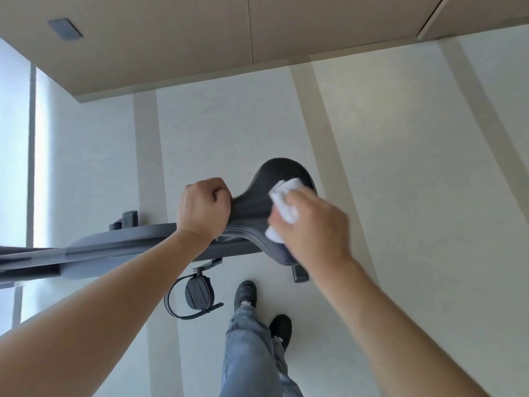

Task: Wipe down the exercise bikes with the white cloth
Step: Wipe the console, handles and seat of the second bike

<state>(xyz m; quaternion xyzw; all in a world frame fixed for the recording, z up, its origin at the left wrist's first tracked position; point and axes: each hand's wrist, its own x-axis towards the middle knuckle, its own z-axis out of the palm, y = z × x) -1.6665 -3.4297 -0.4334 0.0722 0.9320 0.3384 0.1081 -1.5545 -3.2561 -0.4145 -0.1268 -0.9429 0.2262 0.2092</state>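
Observation:
A dark grey exercise bike saddle (282, 174) sits in the middle of the head view, its wide end pointing away from me. My left hand (203, 209) grips the saddle's narrow nose with curled fingers. My right hand (313, 224) holds a crumpled white cloth (284, 206) and presses it onto the saddle's top. The bike's grey frame (114, 247) runs off to the left under my left forearm. A black pedal with a strap (197, 293) hangs below the saddle.
The pale floor (400, 167) has light beige stripes. A beige wall panel (171, 38) stands at the far side, and a bright window (14, 138) lies at the left. My legs in blue jeans and black shoes (246, 293) stand just below the saddle.

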